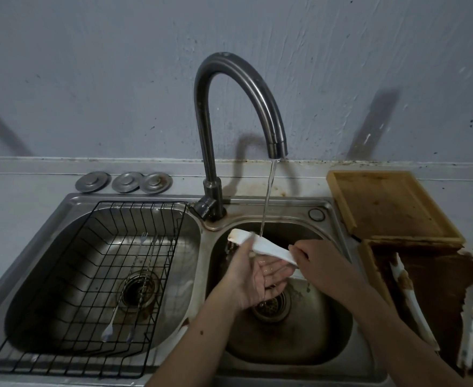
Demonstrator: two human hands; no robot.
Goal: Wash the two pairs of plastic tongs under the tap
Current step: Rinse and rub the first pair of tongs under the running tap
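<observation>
A white pair of plastic tongs (268,247) lies across the right sink basin (330,339), under the running stream from the curved tap (246,88). My right hand (319,261) pinches its right end. My left hand (254,277) is palm up beneath the tongs, thumb pressed on their left part. A second white pair of tongs (409,297), stained brown, lies on a wooden tray (375,275) at the right.
A black wire rack (70,356) sits in the left basin with thin metal forks (134,283) on it. Three round metal lids (123,182) rest behind it. A wooden board (389,205) and another white utensil (468,328) are on the right counter.
</observation>
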